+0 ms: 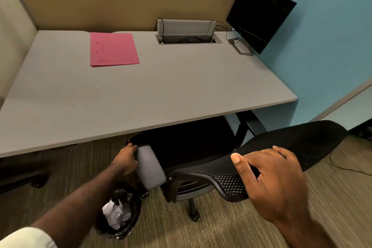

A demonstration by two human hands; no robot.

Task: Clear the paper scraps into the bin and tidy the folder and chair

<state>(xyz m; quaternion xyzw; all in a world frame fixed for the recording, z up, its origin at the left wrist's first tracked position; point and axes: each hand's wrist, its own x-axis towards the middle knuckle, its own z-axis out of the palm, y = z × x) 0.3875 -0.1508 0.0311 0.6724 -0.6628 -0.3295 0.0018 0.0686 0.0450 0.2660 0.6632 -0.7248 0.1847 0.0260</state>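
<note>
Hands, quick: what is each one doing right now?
Left hand: closed on the chair armrest.
Right hand: gripping the top edge of the chair backrest.

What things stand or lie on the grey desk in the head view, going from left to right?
Flat pink paper folder → open grey cable box set into the grey desk top → black flat monitor on its stand, at the right rear corner of the grey desk.

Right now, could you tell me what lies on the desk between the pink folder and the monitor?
In the head view, only the open cable box sits between pink folder and monitor.
</note>
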